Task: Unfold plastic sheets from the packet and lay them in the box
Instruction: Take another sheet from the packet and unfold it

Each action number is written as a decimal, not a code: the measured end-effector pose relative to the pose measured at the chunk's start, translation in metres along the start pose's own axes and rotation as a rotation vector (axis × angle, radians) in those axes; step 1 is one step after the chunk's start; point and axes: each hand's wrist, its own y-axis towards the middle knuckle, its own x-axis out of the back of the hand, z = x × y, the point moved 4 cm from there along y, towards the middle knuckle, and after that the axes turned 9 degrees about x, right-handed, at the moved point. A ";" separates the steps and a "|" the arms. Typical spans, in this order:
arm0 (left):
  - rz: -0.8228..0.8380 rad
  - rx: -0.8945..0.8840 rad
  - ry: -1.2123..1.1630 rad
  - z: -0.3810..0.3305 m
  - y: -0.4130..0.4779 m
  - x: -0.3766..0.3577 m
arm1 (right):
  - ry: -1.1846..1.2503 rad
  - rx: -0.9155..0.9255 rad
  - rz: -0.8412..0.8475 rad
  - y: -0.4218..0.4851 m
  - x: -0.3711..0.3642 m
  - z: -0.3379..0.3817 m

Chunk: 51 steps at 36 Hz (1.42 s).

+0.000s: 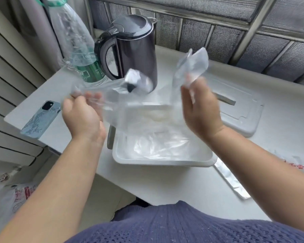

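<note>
Both hands up over the shallow white plastic box: left hand and right hand each pinch an end of one thin clear plastic sheet, stretched just above the box, other sheets already lying inside.

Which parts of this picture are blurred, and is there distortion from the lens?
Head view: the left hand, the right hand and the plastic sheet between them are smeared by motion; the kettle and the phone are sharper; the wide lens bends the window frame and table edge.

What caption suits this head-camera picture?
Both hands, left and right, spread a clear plastic sheet above the white box.
</note>
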 end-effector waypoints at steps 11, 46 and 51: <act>0.116 -0.465 0.363 -0.012 -0.008 0.001 | -0.207 0.161 1.337 -0.079 -0.084 -0.003; 0.388 0.736 -0.290 0.072 0.008 -0.032 | 0.980 -1.337 0.425 -0.055 -0.057 -0.017; 0.404 0.809 -0.487 0.069 -0.011 -0.036 | 1.107 -1.373 0.440 -0.057 -0.052 -0.002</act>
